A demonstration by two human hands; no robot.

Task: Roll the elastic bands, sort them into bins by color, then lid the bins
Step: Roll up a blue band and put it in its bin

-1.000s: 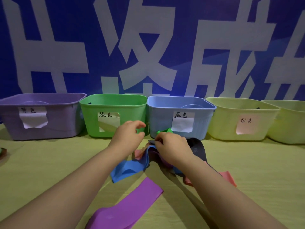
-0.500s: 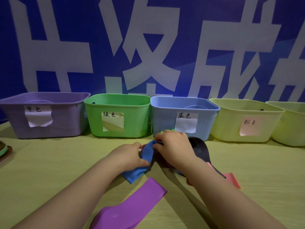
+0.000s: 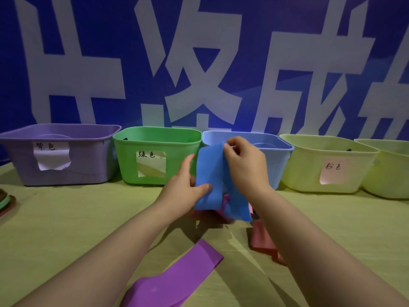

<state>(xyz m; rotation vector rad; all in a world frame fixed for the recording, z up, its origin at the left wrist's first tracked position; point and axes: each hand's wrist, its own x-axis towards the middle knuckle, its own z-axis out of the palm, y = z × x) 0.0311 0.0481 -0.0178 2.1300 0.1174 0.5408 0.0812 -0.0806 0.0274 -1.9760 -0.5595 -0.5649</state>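
Observation:
A blue elastic band [image 3: 211, 173] hangs lifted above the table in front of the blue bin [image 3: 281, 160]. My right hand [image 3: 245, 165] pinches its top edge near the bin's rim. My left hand [image 3: 184, 187] grips its lower left side between thumb and fingers. Under it lie a pink band [image 3: 262, 240] and a small pile of other bands, mostly hidden. A purple band [image 3: 177, 278] lies flat near the front. In a row at the back stand the purple bin [image 3: 59, 156], green bin [image 3: 159, 156] and a pale yellow bin [image 3: 327, 165] labelled pink.
A second pale yellow bin [image 3: 389, 171] sits at the far right, cut off by the frame. A stack of lids [image 3: 4, 202] shows at the left edge. A blue banner with white characters [image 3: 199, 63] stands right behind the bins.
Both hands pulled the blue band out of the pile and raised it. It went from lying on the table to hanging upright in front of the blue bin.

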